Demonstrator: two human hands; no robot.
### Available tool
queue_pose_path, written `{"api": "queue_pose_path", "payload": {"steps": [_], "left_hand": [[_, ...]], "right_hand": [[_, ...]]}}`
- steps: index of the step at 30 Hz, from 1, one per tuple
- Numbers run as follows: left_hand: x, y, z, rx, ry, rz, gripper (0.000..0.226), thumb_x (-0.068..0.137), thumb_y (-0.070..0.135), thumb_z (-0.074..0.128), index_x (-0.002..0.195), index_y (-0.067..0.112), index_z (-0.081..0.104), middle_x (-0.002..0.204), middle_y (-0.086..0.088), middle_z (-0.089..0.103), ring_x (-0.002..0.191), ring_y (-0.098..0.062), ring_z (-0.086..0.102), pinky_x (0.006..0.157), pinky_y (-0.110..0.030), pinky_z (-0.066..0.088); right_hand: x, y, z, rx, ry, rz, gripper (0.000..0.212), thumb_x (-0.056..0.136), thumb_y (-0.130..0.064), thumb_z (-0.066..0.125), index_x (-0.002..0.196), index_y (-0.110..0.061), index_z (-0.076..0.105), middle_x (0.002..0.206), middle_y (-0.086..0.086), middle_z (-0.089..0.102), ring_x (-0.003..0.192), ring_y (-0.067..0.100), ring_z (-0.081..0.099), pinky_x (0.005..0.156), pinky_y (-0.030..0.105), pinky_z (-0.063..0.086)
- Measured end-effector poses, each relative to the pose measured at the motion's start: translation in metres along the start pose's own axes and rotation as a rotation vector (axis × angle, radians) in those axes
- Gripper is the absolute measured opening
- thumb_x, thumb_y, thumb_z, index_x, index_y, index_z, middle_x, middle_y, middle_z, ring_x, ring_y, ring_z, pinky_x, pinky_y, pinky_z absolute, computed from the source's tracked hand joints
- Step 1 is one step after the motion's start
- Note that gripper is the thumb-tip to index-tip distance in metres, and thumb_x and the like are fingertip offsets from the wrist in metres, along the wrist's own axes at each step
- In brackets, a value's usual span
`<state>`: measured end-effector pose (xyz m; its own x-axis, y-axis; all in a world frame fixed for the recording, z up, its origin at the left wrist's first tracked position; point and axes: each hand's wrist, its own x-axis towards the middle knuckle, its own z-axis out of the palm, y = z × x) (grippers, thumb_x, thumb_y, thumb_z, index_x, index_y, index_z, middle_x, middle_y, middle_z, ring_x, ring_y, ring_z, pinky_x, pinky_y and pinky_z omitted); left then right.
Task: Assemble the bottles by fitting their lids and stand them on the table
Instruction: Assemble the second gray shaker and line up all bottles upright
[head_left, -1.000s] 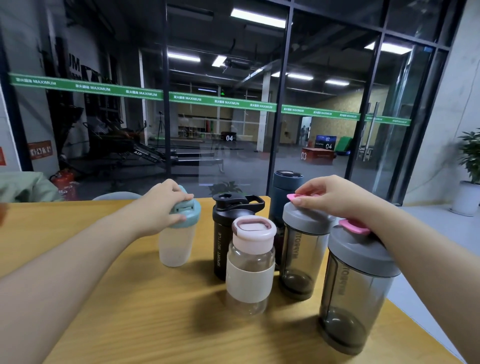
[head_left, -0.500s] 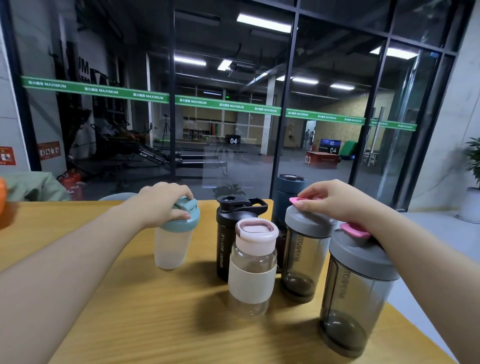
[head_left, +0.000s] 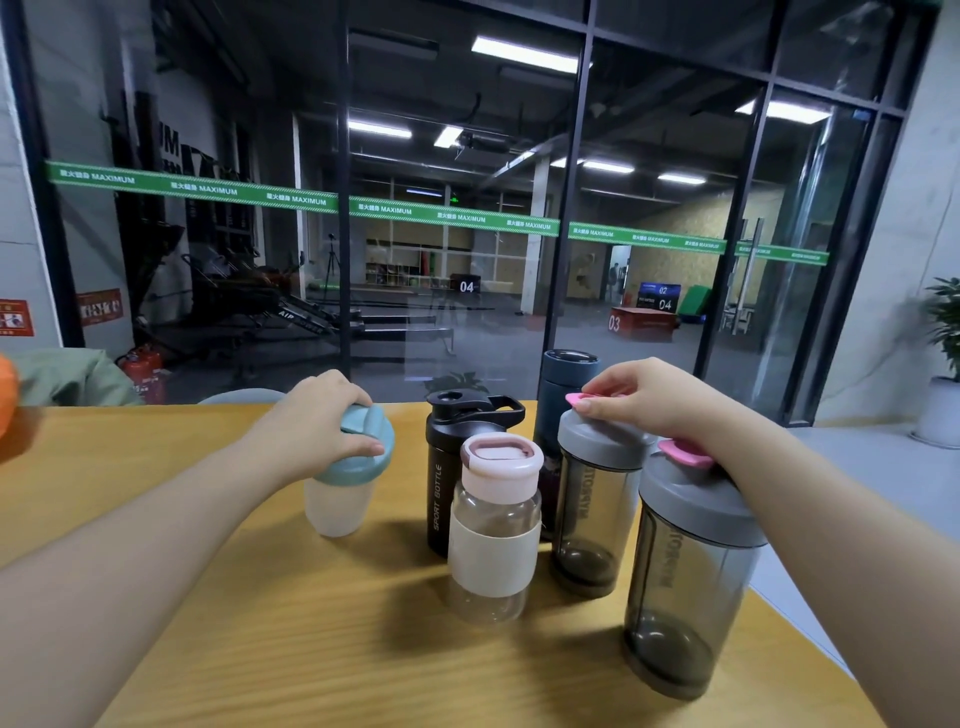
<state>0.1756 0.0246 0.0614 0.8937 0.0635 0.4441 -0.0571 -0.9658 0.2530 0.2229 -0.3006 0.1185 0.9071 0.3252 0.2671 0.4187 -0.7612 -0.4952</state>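
Several lidded bottles stand upright on the wooden table (head_left: 260, 649). My left hand (head_left: 317, 415) grips the teal lid of a frosted white shaker (head_left: 337, 504) at the left. My right hand (head_left: 654, 400) rests its fingers on the pink flap of a smoky shaker with a grey lid (head_left: 592, 519). Between them are a black sport bottle (head_left: 441, 467), a clear bottle with a pink lid and cream sleeve (head_left: 493, 540) and, behind, a dark blue flask (head_left: 561, 379). A larger smoky shaker with a grey lid (head_left: 685, 587) stands under my right forearm.
The table's right edge (head_left: 810, 644) runs close beside the large shaker, with grey floor beyond. A glass wall stands behind the table. An orange object (head_left: 8, 400) and a green cloth (head_left: 67, 379) sit at the far left. A potted plant (head_left: 943, 364) stands at the right.
Both hands have stayed on their lids, the left on the teal lid and the right on the pink flap. The bottles have not moved; only the camera has shifted slightly.
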Motion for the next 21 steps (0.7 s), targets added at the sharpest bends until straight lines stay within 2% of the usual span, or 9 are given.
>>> {"api": "queue_pose_path", "payload": {"steps": [8,14,21], "left_hand": [[-0.022,0.017,-0.024,-0.066,0.004,-0.1,0.044,0.074,0.05,0.074,0.11,0.025,0.065,0.106,0.004,0.052,0.096,-0.016,0.05,0.072,-0.029,0.037],[-0.042,0.044,-0.05,-0.125,0.01,-0.103,0.044,0.069,0.052,0.076,0.103,0.026,0.066,0.103,0.005,0.058,0.093,-0.015,0.056,0.076,-0.032,0.046],[-0.063,0.076,-0.058,-0.155,-0.098,-0.074,0.047,0.067,0.055,0.076,0.101,0.025,0.061,0.095,0.011,0.057,0.087,-0.006,0.055,0.074,-0.029,0.049]], "right_hand": [[0.001,0.002,0.0,-0.003,-0.01,-0.009,0.043,0.079,-0.052,0.067,0.109,-0.022,0.068,0.104,-0.005,0.068,0.098,0.014,0.062,0.084,0.027,0.044],[0.001,0.002,0.0,-0.001,-0.015,-0.017,0.043,0.078,-0.052,0.067,0.11,-0.022,0.067,0.104,-0.006,0.067,0.098,0.015,0.061,0.085,0.028,0.044],[0.002,0.003,-0.001,-0.023,-0.008,-0.017,0.045,0.076,-0.054,0.068,0.108,-0.023,0.068,0.104,-0.006,0.068,0.098,0.014,0.062,0.092,0.032,0.046]]}}
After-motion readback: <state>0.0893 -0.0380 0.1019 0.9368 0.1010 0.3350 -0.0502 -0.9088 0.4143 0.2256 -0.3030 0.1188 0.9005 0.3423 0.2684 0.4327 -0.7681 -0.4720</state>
